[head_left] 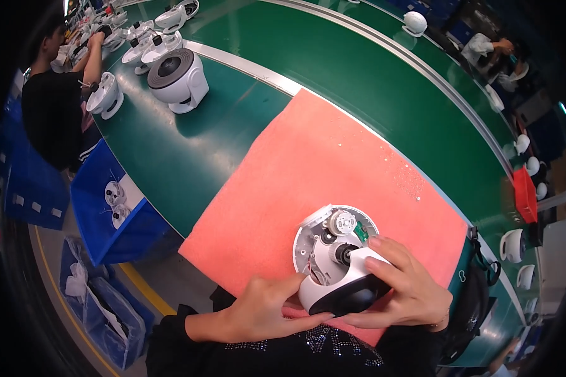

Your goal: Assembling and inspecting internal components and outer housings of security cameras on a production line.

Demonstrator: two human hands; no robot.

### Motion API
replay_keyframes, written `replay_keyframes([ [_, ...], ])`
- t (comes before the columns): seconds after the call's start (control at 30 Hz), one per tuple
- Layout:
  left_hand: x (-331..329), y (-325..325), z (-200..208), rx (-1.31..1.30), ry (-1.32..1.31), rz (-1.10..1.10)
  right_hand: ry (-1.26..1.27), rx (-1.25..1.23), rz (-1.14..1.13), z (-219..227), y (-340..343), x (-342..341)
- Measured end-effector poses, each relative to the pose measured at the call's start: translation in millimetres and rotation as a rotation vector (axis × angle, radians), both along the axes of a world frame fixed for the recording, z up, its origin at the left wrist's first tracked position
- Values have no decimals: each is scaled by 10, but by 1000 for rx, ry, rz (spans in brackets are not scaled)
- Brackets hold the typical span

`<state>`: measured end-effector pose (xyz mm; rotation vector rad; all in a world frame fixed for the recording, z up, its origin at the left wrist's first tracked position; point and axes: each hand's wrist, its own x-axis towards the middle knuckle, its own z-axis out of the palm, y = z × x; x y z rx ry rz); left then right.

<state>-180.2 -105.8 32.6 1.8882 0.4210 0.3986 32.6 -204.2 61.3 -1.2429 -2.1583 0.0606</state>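
Close to my body, a white and black device housing (339, 290) is held between both hands over the pink cloth (277, 182). Its round white base (300, 242) is open on the far side, baring a motor (342, 222), a dark cylindrical part (344, 253), a small green circuit board (361, 231) and thin wires. My left hand (264, 305) grips the near left edge, thumb and fingers closed on the shell. From the right, my right hand (409, 286) wraps round the white and black cover. The fingertips under the housing are partly hidden.
A finished-looking white device with a grey ribbed top (176, 75) stands on the green bench at the far left, near several open white shells (107, 95). A blue bin (100, 220) holds parts below. Beyond runs a green conveyor (352, 69). A co-worker (50, 94) works at left.
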Motion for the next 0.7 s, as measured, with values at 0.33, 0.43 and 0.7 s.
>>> replay_keyframes([
  [0.33, 110, 127, 129, -113, 78, 137, 564, -655, -244, 49, 189, 411],
  [0.43, 130, 185, 88, 123, 48, 177, 590, -667, -260, -85, 315, 413],
  [0.7, 211, 344, 197, 192, 124, 159, 607, -674, -371, 13, 407, 359],
])
